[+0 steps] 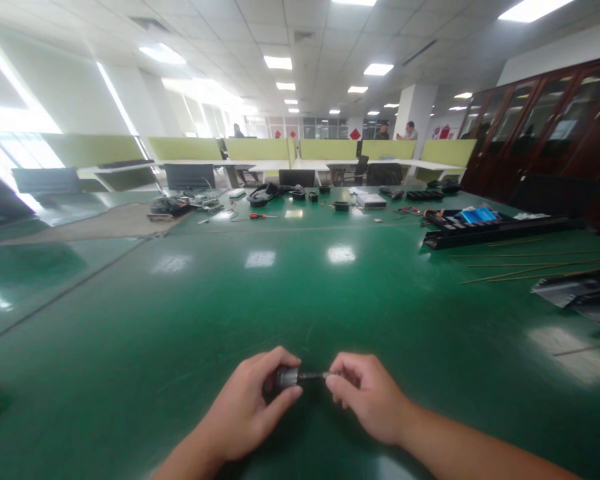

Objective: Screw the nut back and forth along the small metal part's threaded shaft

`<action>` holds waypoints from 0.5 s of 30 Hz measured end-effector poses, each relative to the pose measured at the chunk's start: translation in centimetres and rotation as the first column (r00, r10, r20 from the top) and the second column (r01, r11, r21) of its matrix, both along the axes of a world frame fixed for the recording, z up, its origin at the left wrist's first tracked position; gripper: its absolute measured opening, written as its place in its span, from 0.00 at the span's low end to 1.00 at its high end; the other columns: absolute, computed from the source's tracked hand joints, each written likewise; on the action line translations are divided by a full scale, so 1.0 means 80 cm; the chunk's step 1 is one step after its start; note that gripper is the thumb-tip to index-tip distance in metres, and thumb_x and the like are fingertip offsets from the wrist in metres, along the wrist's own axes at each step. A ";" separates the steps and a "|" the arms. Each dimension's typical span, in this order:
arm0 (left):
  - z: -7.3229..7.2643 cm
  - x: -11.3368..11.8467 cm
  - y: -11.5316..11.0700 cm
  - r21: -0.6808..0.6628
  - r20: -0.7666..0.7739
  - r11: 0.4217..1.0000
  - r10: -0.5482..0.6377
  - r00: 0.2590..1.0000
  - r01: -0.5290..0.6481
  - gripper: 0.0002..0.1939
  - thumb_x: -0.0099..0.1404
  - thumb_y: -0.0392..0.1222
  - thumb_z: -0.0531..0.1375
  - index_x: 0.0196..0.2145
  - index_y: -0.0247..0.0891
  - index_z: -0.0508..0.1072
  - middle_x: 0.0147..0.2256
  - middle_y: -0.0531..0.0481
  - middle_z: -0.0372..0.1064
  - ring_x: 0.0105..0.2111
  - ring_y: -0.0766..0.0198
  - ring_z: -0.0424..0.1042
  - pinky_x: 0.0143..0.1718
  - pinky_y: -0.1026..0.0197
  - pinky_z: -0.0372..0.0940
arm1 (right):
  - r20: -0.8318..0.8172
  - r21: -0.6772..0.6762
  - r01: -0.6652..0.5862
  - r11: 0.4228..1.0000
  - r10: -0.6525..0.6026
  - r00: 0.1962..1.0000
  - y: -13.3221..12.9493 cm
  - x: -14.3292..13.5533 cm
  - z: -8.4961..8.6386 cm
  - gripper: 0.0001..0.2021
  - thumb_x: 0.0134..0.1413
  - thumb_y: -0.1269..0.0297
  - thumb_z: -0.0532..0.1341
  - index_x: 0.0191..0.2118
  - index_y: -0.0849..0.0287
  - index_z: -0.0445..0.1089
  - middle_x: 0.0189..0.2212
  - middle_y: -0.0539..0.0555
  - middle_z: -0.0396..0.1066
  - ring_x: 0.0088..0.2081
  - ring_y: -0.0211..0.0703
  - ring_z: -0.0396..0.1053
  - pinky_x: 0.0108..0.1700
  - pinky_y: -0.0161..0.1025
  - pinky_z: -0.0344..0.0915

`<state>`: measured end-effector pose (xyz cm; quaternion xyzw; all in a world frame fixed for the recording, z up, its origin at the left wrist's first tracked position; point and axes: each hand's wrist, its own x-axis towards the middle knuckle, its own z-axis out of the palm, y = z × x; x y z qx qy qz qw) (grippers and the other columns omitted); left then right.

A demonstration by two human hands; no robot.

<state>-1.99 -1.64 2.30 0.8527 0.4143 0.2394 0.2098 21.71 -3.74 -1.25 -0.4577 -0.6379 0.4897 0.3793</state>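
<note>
Low in the head view, above the green tabletop (290,313), my left hand (255,400) is wrapped round a dark cylindrical part (287,378) with a lighter metallic end. A thin dark shaft (310,377) runs from that part toward the right. My right hand (367,393) pinches the shaft's far end between thumb and fingers; a small light piece shows at the fingertips, too small to make out. The part and shaft lie roughly level between both hands.
Along the far side are a red screwdriver (263,216), a white box (371,201) and a pile of parts (180,203). To the right lie a long black tray (500,230), thin rods (520,265) and metal pieces (585,293). People are in the distance.
</note>
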 end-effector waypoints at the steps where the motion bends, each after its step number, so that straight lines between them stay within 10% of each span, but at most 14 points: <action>1: 0.000 0.000 0.000 -0.003 -0.001 1.000 -0.001 1.000 0.001 0.12 0.67 0.47 0.57 0.45 0.40 0.71 0.34 0.49 0.72 0.31 0.61 0.71 0.35 0.60 0.66 | -0.003 -0.001 -0.001 1.000 0.001 1.000 0.000 0.000 0.000 0.11 0.60 0.60 0.60 0.28 0.60 0.68 0.21 0.47 0.65 0.24 0.36 0.63 0.28 0.33 0.56; 15: -0.001 -0.002 0.003 -0.036 0.013 0.999 -0.025 1.000 0.025 0.13 0.68 0.47 0.57 0.47 0.41 0.72 0.41 0.47 0.75 0.40 0.57 0.75 0.44 0.58 0.69 | -0.065 -0.015 -0.005 1.000 0.004 0.998 0.000 -0.001 0.002 0.12 0.59 0.61 0.60 0.27 0.60 0.67 0.21 0.48 0.66 0.24 0.36 0.63 0.28 0.33 0.59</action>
